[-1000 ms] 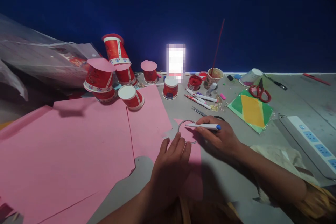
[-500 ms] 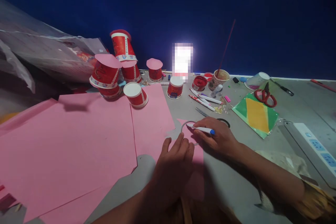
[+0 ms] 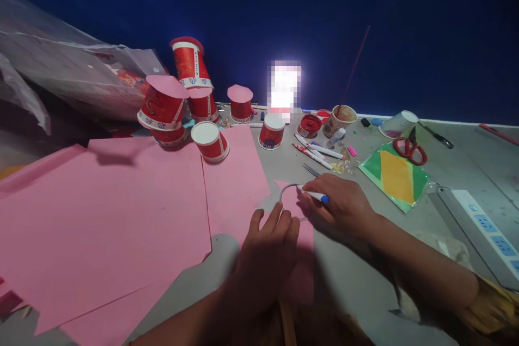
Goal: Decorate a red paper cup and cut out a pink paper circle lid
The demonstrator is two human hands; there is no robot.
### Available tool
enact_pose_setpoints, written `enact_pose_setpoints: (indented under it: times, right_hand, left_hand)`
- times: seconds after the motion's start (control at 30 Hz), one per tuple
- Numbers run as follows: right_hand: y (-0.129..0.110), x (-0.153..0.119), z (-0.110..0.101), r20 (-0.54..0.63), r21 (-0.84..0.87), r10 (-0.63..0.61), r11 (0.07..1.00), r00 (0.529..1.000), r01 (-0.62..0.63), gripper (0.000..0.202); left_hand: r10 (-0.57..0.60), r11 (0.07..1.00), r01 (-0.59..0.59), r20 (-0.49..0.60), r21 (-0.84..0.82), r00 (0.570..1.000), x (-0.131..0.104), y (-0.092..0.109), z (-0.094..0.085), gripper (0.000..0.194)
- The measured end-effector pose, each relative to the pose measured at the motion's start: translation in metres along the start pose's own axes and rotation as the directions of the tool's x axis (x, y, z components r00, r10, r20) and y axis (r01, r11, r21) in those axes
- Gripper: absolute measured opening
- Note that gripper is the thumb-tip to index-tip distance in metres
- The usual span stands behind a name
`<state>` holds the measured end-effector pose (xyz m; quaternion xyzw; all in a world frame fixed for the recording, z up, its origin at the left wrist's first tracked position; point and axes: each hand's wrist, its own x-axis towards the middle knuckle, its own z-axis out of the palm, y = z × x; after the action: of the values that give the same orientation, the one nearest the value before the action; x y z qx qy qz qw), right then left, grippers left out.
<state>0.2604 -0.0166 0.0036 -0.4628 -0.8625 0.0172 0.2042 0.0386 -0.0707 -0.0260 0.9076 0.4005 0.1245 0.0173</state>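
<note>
Nearest me, my left hand (image 3: 270, 248) presses the ring (image 3: 283, 190) onto pink paper (image 3: 305, 259), fingers slightly spread. Just beyond, my right hand's fingers pinch the white marker (image 3: 314, 193) at the ring's edge. Farther back, red cups (image 3: 211, 141) stand upside down.

Looks smooth and matt across the pink paper (image 3: 141, 227), left of the scissors (image 3: 410, 147). Shines like clear plastic over the packet (image 3: 397, 178) just in front of the scissors. Gleams like metal on the pointed tool (image 3: 311, 170), left of the scissors. Appears translucent, thin and crumpled in the plastic sheeting (image 3: 68, 73), far left of the scissors.
</note>
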Motion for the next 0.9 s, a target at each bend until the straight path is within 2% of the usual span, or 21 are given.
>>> enact_pose_setpoints:
  times: [0.1,0.17,0.3,0.43,0.53,0.7,0.83,0.9]
  right_hand:
    - [-0.001,0.005,-0.009,0.084,-0.075,0.031,0.997,0.996,-0.025,0.027]
    - [-0.003,0.011,-0.015,0.18,-0.117,0.104,0.99,0.978,-0.084,0.025]
    - [-0.011,0.026,-0.026,0.376,-0.226,0.291,0.949,0.88,-0.218,0.025]
    - [-0.017,0.038,-0.031,0.482,-0.239,0.351,0.934,0.803,-0.265,0.03]
    - [-0.016,0.042,-0.031,0.529,-0.151,0.325,0.945,0.784,-0.29,0.031]
    - [-0.008,0.042,-0.026,0.542,0.054,0.295,0.922,0.787,-0.383,0.036]
    - [-0.004,0.039,-0.021,0.565,0.307,0.275,0.805,0.778,-0.508,0.032]
    - [-0.003,0.036,-0.017,0.546,0.388,0.317,0.725,0.775,-0.569,0.027]
  left_hand:
    - [-0.01,1.0,0.01,-0.019,0.011,1.0,0.0,0.0,0.0,0.024]
    - [-0.013,1.0,0.014,-0.027,0.016,1.0,-0.001,0.0,0.0,0.026]
    - [-0.023,0.999,0.024,-0.034,0.025,0.999,-0.001,0.001,0.0,0.026]
    - [-0.012,0.999,0.013,-0.036,0.046,0.999,-0.001,0.002,0.0,0.027]
    - [-0.015,0.998,0.018,-0.061,0.054,0.998,-0.002,0.003,0.0,0.027]
    - [-0.019,0.999,0.022,-0.057,0.05,0.998,-0.001,0.003,-0.001,0.028]
    - [-0.019,0.999,0.02,-0.039,0.04,0.999,-0.001,0.003,-0.002,0.037]
    - [-0.023,0.999,0.024,-0.027,0.03,0.999,-0.001,0.003,-0.002,0.037]
